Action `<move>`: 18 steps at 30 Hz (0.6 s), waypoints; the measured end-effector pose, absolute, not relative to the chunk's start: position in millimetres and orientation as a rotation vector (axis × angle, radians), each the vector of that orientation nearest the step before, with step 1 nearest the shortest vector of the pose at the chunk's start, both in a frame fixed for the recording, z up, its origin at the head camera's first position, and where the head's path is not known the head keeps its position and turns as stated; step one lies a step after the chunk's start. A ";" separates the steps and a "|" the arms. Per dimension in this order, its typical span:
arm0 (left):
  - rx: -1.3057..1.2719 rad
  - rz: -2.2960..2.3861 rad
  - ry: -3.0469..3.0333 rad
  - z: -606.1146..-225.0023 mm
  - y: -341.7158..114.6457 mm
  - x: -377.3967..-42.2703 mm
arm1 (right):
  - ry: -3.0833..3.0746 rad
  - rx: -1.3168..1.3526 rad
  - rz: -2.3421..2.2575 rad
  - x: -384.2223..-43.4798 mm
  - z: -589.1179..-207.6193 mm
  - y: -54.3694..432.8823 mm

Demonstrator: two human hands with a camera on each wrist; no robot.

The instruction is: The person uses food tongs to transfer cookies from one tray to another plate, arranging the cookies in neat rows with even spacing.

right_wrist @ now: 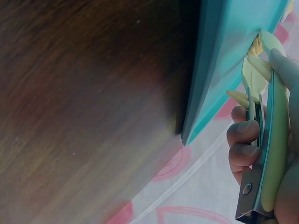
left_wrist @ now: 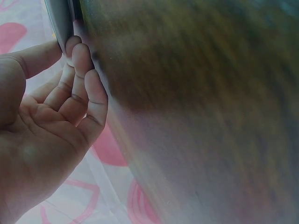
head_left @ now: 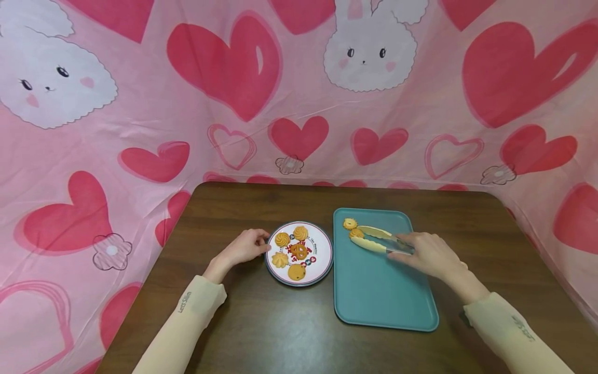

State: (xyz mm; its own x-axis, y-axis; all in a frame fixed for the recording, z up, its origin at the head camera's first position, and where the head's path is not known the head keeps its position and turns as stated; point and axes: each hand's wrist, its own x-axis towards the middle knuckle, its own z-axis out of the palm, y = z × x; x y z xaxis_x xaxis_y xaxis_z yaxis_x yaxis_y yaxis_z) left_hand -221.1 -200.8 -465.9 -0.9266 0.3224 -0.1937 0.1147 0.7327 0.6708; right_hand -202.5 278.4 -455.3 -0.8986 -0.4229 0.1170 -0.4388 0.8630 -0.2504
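Observation:
My left hand [head_left: 245,245] pinches the left rim of a round white plate [head_left: 320,266] between thumb and fingers; the left wrist view shows the plate's edge [left_wrist: 60,28] there. Several cookies [head_left: 280,259] lie on it, with a pretzel-shaped one [head_left: 298,252] in the middle. My right hand [head_left: 430,253] grips a pair of tongs [head_left: 374,244] with cream tips, held over a teal tray [head_left: 383,296]. The spread tips lie on either side of a small golden cookie [head_left: 356,233] on the tray. A second, ring-like cookie [head_left: 350,223] sits just beyond it.
Plate and tray stand side by side, nearly touching, on a dark wooden table [head_left: 261,327]. Behind the table hangs a pink cloth [head_left: 299,98] with hearts and rabbits, which also runs along both sides.

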 end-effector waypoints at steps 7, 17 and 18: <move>0.349 0.995 2.642 -466.8 -201.2 -221.6 | -2.986 0.687 0.429 -201.7 -454.4 279.1; 0.358 0.995 2.647 -468.3 -201.6 -222.3 | -2.994 0.676 0.451 -201.3 -454.1 279.2; 0.360 0.994 2.647 -468.3 -201.6 -222.3 | -2.994 0.678 0.453 -201.5 -454.4 279.5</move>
